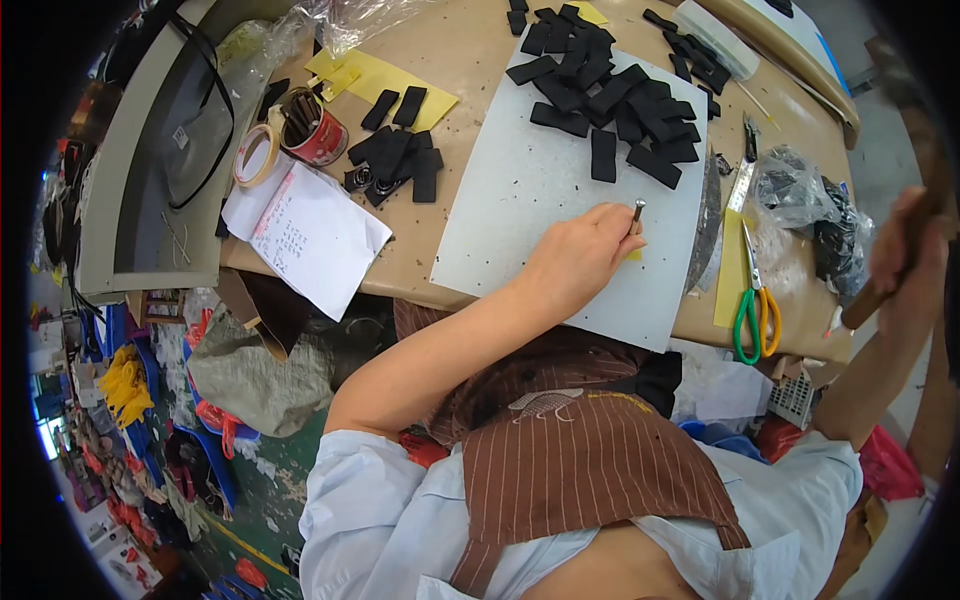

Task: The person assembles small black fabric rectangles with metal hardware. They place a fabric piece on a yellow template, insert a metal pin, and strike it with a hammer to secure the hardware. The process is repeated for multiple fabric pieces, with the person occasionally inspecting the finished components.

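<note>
My left hand (585, 245) is closed around a short metal punch (639, 207), whose round top shows above the fingers. It rests on the white board (480, 235), with a scrap of yellow (634, 256) beside the fingertips. Off to the right, my right hand (908, 250) is raised and grips the wooden handle of a hammer (862, 306). Motion blurs the hammer, and its head is lost in the dark upper right rim. Just beyond my left hand lies a heap of black fabric strips (625, 105).
Scissors (750, 300) with green and orange handles lie right of the board, near a plastic bag (795, 185). On the left are a red tin (318, 135), a tape roll (256, 155), an open notebook (315, 235) and more black strips (395, 160) by yellow sheets (430, 100).
</note>
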`<state>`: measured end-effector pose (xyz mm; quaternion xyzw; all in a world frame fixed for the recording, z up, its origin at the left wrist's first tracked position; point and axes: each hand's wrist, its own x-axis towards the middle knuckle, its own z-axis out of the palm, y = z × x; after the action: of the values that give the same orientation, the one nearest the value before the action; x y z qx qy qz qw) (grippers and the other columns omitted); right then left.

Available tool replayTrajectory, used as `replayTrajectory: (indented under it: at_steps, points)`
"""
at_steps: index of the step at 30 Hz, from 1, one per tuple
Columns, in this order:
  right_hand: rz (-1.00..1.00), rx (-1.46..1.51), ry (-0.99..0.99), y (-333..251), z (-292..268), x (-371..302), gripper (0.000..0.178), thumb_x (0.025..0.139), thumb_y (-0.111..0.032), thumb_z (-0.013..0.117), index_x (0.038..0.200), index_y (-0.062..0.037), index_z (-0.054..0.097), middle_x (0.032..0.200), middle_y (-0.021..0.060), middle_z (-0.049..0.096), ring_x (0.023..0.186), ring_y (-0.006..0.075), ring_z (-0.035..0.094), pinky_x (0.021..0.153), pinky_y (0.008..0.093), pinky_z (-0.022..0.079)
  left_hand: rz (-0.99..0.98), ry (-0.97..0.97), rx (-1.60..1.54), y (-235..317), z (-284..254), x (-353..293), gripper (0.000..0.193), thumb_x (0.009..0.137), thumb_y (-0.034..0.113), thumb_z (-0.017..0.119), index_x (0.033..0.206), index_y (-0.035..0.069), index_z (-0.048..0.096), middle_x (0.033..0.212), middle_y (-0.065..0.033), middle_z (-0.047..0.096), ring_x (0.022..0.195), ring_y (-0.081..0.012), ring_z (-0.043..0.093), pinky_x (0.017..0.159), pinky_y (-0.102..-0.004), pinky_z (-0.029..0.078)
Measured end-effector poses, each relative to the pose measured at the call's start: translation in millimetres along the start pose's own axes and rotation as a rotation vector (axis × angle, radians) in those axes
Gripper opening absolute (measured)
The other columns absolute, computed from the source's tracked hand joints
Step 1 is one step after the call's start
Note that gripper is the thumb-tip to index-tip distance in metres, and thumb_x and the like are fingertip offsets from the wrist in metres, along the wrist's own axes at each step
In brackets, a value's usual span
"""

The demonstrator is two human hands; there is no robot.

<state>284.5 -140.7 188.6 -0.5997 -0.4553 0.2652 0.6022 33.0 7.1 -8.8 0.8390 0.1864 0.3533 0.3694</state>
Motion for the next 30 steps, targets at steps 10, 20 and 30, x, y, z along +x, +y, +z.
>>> replayTrajectory:
  at_steps: [10, 20, 30]
  points:
    - [0.089, -0.831, -0.527, 26, 66, -13, 0.019, 0.093, -0.017, 0.056, 0.088, 0.0011, 0.052, 0.058, 0.0173, 0.041, 0.05, 0.027, 0.045, 0.051, 0.0372, 0.036, -0.024, -0.043, 0.131, 5, -2, -12, 0.025, 0.088, 0.017, 0.067, 0.088, 0.001, 0.049, 0.08, -0.013, 0.063, 0.066, -0.0332, 0.062, 0.055, -0.0376, 0.051]
    - [0.227, -0.936, -0.552, 71, 83, -44, 0.029, 0.093, -0.029, 0.059, 0.087, -0.0018, 0.048, 0.065, 0.022, 0.054, 0.065, 0.0436, 0.055, 0.057, 0.0493, 0.04, -0.491, -0.089, -0.487, -2, -11, 13, 0.015, 0.091, 0.006, 0.063, 0.091, -0.003, 0.051, 0.085, -0.0089, 0.065, 0.073, -0.0151, 0.066, 0.062, -0.0276, 0.055]
    - [0.278, -0.919, -0.575, 68, 81, -40, 0.026, 0.093, -0.026, 0.06, 0.089, -0.0013, 0.052, 0.064, 0.0202, 0.054, 0.062, 0.0401, 0.055, 0.056, 0.0462, 0.041, -0.238, -0.001, -0.156, -6, -26, -8, 0.009, 0.089, 0.003, 0.063, 0.088, -0.004, 0.058, 0.086, -0.0089, 0.065, 0.07, -0.016, 0.065, 0.063, -0.0268, 0.054]
